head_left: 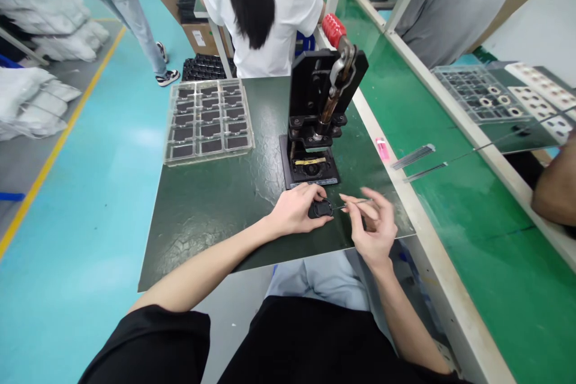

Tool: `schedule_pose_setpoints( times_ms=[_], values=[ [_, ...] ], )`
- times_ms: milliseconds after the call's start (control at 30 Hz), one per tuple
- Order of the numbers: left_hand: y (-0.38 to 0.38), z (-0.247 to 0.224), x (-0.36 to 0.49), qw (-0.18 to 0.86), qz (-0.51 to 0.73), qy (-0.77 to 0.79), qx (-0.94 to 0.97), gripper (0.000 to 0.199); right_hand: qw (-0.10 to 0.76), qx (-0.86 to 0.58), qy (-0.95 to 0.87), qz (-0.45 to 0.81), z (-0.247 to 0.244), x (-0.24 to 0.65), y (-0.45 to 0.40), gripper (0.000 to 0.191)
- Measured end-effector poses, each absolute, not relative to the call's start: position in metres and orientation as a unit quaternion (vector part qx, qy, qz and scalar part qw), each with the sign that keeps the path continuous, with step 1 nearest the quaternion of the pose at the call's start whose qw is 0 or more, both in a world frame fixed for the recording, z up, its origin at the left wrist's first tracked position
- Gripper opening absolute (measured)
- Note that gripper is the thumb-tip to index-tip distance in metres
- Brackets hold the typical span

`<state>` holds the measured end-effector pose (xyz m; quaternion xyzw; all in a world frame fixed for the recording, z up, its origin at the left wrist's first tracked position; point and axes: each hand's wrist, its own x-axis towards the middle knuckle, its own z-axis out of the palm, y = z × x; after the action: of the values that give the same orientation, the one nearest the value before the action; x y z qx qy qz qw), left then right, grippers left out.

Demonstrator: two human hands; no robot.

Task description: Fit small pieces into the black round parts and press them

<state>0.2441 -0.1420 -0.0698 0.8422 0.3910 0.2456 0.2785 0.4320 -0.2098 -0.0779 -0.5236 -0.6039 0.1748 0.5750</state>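
My left hand (297, 210) is closed around a small black rounded part (321, 209), held low over the dark green tabletop (252, 192). Between the thumb and fingers of my right hand (372, 223) is a thin metal rod (341, 207), its tip pointing left and close to the black part. Whether the tip touches the part, I cannot tell. Just beyond my hands stands a black hand press (310, 90) with a red lever grip (333, 30). A yellow strip (310, 161) lies across its base.
A clear compartment tray (209, 120) of flat dark pieces sits at the back left. Right of the table runs a green conveyor (450, 192); its pale rail (391, 171) carries a pink item (382, 149) and bundled thin rods (413, 156). Other people are nearby.
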Motion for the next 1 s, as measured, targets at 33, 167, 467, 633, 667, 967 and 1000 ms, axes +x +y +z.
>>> schedule_pose_setpoints(
  times_ms=[33,167,467,633,667,967,1000],
  values=[
    [-0.142,-0.07,0.244,0.279,0.245,0.392,0.842,0.042,0.559,-0.53,-0.608,0.19,-0.08,0.434,-0.21,0.021],
    [-0.142,-0.069,0.244,0.286,0.242,0.389,0.842,0.043,0.516,-0.561,-0.612,0.211,-0.089,0.442,-0.208,0.009],
    [-0.142,-0.07,0.244,0.282,0.237,0.391,0.844,0.043,0.528,-0.573,-0.584,0.227,-0.088,0.439,-0.208,0.021],
    [-0.142,-0.071,0.244,0.28,0.244,0.386,0.845,0.044,0.5,-0.58,-0.613,0.197,-0.091,0.441,-0.21,0.017],
    [-0.142,-0.071,0.244,0.28,0.245,0.385,0.845,0.044,0.499,-0.578,-0.617,0.193,-0.091,0.441,-0.21,0.016],
    [-0.142,-0.07,0.245,0.283,0.246,0.384,0.844,0.042,0.502,-0.559,-0.635,0.175,-0.092,0.441,-0.211,0.011],
    [-0.142,-0.07,0.245,0.283,0.245,0.385,0.844,0.042,0.503,-0.559,-0.636,0.177,-0.092,0.442,-0.211,0.01]
  ],
)
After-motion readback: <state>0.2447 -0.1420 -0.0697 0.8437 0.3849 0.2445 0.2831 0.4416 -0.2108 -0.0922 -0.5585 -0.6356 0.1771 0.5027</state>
